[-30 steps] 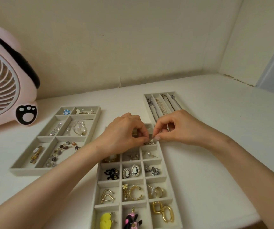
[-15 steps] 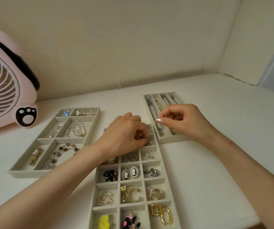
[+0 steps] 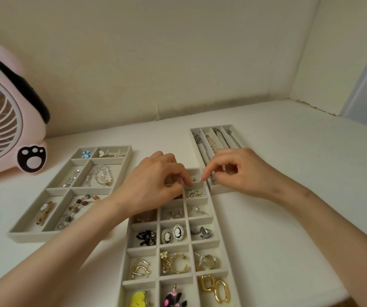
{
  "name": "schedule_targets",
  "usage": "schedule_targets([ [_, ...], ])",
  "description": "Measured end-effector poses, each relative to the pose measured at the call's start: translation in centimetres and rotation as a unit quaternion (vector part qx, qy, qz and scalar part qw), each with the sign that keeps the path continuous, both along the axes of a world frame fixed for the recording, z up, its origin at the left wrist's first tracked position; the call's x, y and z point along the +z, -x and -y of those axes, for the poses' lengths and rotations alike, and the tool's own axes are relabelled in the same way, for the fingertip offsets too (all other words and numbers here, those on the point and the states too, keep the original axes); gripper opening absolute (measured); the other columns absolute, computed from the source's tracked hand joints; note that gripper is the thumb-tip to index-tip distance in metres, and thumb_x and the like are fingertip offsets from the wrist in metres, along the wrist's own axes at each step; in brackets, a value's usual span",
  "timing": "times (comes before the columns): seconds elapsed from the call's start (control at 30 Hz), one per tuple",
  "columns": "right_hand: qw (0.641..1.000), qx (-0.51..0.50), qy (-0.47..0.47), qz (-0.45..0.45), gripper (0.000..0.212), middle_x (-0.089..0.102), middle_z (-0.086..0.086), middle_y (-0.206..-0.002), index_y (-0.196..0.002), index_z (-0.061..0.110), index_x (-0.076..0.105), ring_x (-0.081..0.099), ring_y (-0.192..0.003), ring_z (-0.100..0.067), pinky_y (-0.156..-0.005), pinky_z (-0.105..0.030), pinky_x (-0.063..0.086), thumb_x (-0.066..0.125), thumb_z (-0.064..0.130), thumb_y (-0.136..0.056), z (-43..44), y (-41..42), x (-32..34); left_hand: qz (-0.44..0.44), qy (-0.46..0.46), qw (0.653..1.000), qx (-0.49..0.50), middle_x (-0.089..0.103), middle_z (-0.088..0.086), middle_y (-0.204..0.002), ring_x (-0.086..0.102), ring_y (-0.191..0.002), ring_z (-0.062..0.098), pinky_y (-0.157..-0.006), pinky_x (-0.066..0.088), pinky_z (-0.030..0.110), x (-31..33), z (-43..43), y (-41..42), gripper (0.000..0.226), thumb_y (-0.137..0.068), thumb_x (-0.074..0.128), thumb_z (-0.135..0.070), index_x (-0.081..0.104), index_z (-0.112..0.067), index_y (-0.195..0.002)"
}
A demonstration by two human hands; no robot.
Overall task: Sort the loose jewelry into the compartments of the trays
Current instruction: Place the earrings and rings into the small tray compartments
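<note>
The left hand (image 3: 156, 185) and right hand (image 3: 240, 171) are curling over the middle tray's (image 3: 141, 251) far end, fingertips nearly meeting. Whether either is pinching anything, I cannot tell. Open table (image 3: 288, 229) is stretching toward the lower right.

Tray (image 3: 173, 247) top compts behind left hand (image 3: 153, 185)

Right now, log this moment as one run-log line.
left hand: curled over far end of grid tray, grasp unclear | right hand: fingertips at its far right compartment, grasp unclear | necklace tray: under right hand

Open tabletop (image 3: 288, 229) right of the centre tray (image 3: 141, 250) — pink fan (image 3: 0, 120) near the left tray (image 3: 34, 237)
</note>
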State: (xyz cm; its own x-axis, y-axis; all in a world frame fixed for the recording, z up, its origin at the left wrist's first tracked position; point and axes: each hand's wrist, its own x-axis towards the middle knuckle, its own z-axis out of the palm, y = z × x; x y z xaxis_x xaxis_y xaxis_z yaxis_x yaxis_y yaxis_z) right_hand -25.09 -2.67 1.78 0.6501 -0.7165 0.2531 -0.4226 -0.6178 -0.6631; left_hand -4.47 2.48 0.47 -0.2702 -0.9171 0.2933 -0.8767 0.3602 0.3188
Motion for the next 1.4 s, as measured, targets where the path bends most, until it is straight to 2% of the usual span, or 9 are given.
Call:
schedule_targets([
  [0.2, 0.995, 0.019, 0.026, -0.093, 0.031, 0.054, 0.009, -0.080, -0.075, 0.036, 0.074, 0.045, -0.061, -0.005, -0.063, -0.026, 0.036, 0.057, 0.010, -0.077, -0.9, -0.3, 0.4, -0.052, -0.004, 0.998, -0.017, 0.050, -0.014, -0.083, 0.043, -0.087, 0.006, -0.077, 0.037, 0.027, 0.8, -0.8, -0.3, 0.035, -0.066, 0.036, -0.041, 0.067, -0.038, -0.081],
  [0.33, 0.989, 0.036, 0.051, -0.134, 0.030, 0.051, 0.014, -0.078, -0.075, 0.033, 0.075, 0.047, -0.063, -0.003, -0.062, -0.020, 0.031, 0.057, 0.010, -0.077, -2.3, -0.5, 0.9, -0.058, -0.048, 0.993, -0.088, 0.046, -0.017, -0.089, 0.040, -0.092, 0.004, -0.081, 0.031, 0.021, 1.0, -1.5, -0.6, 0.036, -0.066, 0.035, -0.034, 0.068, -0.040, -0.080],
  [0.5, 0.973, 0.021, 0.117, -0.198, 0.008, 0.049, 0.012, -0.077, -0.081, 0.033, 0.073, 0.048, -0.070, -0.005, -0.064, -0.021, 0.032, 0.065, 0.030, -0.079, -3.4, -1.0, 1.1, -0.019, -0.048, 0.993, -0.110, 0.045, -0.014, -0.092, 0.037, -0.093, 0.003, -0.079, 0.026, 0.017, 0.4, -1.5, -0.6, 0.045, -0.067, 0.039, -0.011, 0.068, -0.041, -0.083],
  [0.7, 0.945, -0.007, 0.175, -0.276, 0.017, 0.037, 0.014, -0.070, -0.088, 0.030, 0.070, 0.039, -0.072, -0.005, -0.055, -0.015, 0.024, 0.064, 0.045, -0.082, -4.0, -2.4, 1.3, -0.054, -0.043, 0.994, -0.084, 0.046, -0.015, -0.090, 0.037, -0.092, 0.004, -0.079, 0.029, 0.019, 0.8, -1.5, -1.0, 0.045, -0.065, 0.039, -0.008, 0.069, -0.037, -0.081],
  [0.8, 0.935, -0.014, 0.193, -0.296, 0.017, 0.045, 0.012, -0.076, -0.092, 0.030, 0.069, 0.043, -0.075, -0.008, -0.063, -0.027, 0.029, 0.062, 0.042, -0.083, -4.3, -2.7, 1.4, -0.049, -0.050, 0.993, -0.096, 0.046, -0.014, -0.091, 0.037, -0.092, 0.006, -0.081, 0.028, 0.017, 0.9, -1.7, -0.9, 0.052, -0.062, 0.035, -0.005, 0.069, -0.039, -0.083],
  [0.9, 0.933, -0.010, 0.199, -0.299, 0.013, 0.052, 0.011, -0.082, -0.090, 0.030, 0.069, 0.047, -0.076, -0.010, -0.067, -0.025, 0.030, 0.060, 0.037, -0.084, -4.5, -2.7, 1.5, -0.027, -0.046, 0.992, -0.113, 0.047, -0.011, -0.092, 0.036, -0.092, 0.006, -0.079, 0.025, 0.012, 0.7, -1.7, -0.6, 0.057, -0.061, 0.033, -0.004, 0.068, -0.041, -0.086],
  [1.1, 0.954, 0.009, 0.148, -0.260, 0.011, 0.049, 0.013, -0.067, -0.083, 0.034, 0.070, 0.048, -0.070, -0.005, -0.058, -0.014, 0.031, 0.061, 0.028, -0.080, -3.9, -2.1, 1.8, 0.008, -0.024, 0.993, -0.120, 0.046, -0.012, -0.094, 0.034, -0.091, 0.003, -0.079, 0.026, 0.016, 0.0, -1.5, -0.5, 0.060, -0.061, 0.032, 0.000, 0.071, -0.037, -0.088],
  [1.23, 0.964, -0.002, 0.127, -0.235, 0.022, 0.051, 0.012, -0.073, -0.080, 0.033, 0.070, 0.051, -0.071, -0.006, -0.060, -0.019, 0.032, 0.055, 0.018, -0.078, -3.6, -1.1, 2.4, 0.046, -0.008, 0.991, -0.123, 0.044, -0.013, -0.095, 0.031, -0.088, 0.005, -0.079, 0.029, 0.024, -0.3, -1.7, -0.1, 0.056, -0.064, 0.035, -0.001, 0.070, -0.037, -0.090],
  [1.4, 0.950, 0.036, 0.146, -0.275, 0.029, 0.050, 0.010, -0.085, -0.083, 0.034, 0.073, 0.049, -0.070, -0.008, -0.067, -0.023, 0.038, 0.050, 0.016, -0.078, -4.2, -1.1, 2.1, 0.059, -0.003, 0.990, -0.126, 0.044, -0.012, -0.096, 0.032, -0.089, 0.006, -0.078, 0.030, 0.028, -0.3, -1.8, 0.0, 0.051, -0.066, 0.036, -0.003, 0.069, -0.035, -0.089],
])
